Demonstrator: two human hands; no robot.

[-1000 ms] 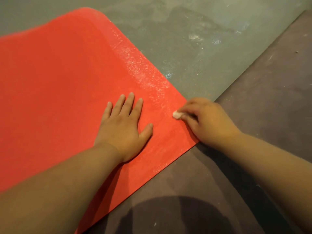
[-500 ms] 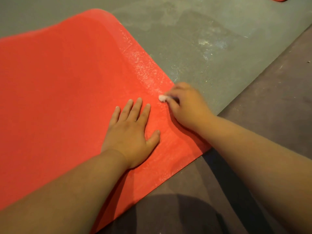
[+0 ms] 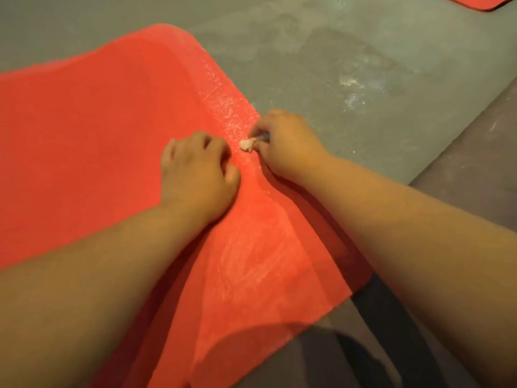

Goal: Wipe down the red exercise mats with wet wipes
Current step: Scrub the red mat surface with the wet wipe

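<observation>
1. Grey floor (image 3: 321, 65) underneath, blotched pale.
2. Spread over it: red mat (image 3: 84, 141), right border streaked with a wet sheen.
3. On that border: small white wet wipe (image 3: 247, 144), wadded.
4. Pinched in fingertips of right hand (image 3: 285, 144), pressed to mat.
5. Just beside: left hand (image 3: 195, 169) clenched, resting on mat, holding nothing.
6. Far top right: edge of second red mat (image 3: 475, 1).

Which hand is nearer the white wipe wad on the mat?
Right. The right hand pinches the wipe at its fingertips. The left hand sits knuckles-up, fingers curled, on the red mat just left of the wipe, not touching it.
</observation>
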